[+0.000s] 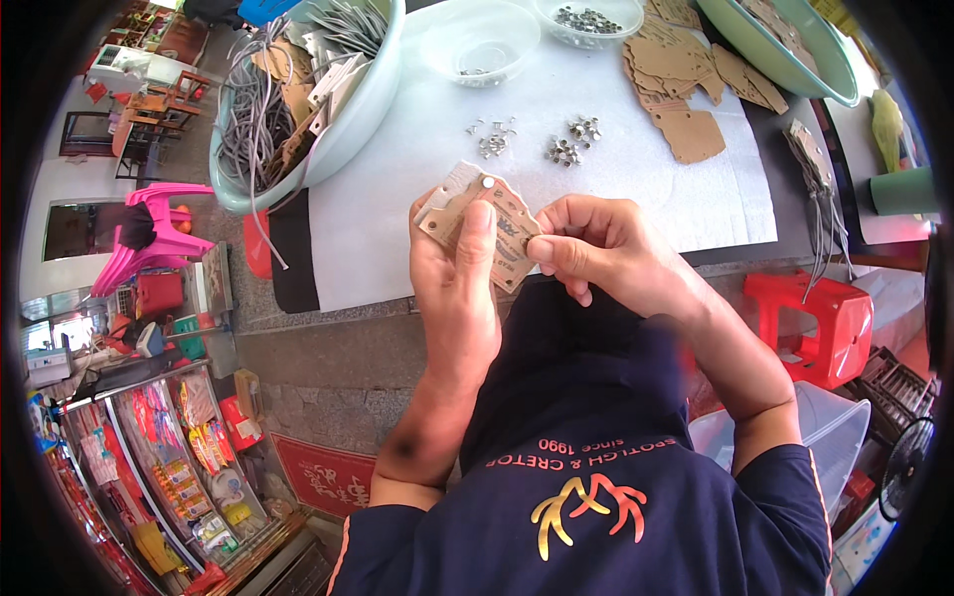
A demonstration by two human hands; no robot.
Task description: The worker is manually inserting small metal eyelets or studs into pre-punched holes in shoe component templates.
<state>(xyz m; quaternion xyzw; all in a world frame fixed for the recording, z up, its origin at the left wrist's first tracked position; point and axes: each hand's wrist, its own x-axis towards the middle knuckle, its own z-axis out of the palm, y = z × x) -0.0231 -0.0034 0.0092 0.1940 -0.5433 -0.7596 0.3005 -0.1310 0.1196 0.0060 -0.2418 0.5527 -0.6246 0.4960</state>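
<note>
White sheet (368, 209); tan, irregular-edged, dark-printed card (509, 236) in both hands (454, 283).

Brown card (511, 234), white sheet (368, 228), red stool (847, 333)

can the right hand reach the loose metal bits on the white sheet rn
Probably yes: the metal bits lie uncovered on the white sheet just beyond the right hand, nothing visible between, though it is pinched at the card's edge.
</note>
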